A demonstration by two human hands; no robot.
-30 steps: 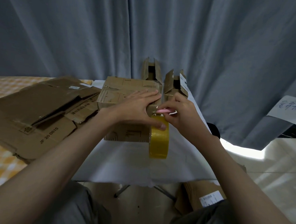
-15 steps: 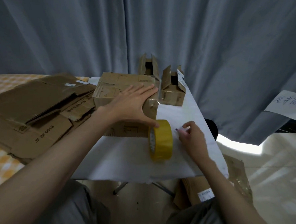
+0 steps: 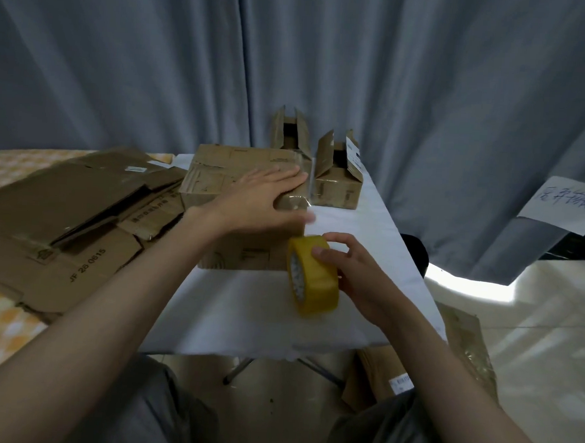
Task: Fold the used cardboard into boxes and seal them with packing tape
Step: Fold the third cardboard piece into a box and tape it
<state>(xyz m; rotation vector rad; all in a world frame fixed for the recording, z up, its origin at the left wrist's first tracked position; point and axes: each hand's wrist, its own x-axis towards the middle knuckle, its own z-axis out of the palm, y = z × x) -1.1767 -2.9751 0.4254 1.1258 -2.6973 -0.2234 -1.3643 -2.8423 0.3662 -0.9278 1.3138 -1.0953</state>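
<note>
Yellow tape roll (image 3: 313, 275) is gripped on edge by the right hand (image 3: 353, 272) beside the closed box (image 3: 241, 198), which the flat left hand (image 3: 262, 194) presses, so sealing seems underway and the next strip needs pulling

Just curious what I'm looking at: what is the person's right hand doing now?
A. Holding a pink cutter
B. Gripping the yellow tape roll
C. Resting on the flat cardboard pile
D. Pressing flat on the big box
B: the right hand has its fingers curled over the yellow tape roll standing on the white table.
</note>
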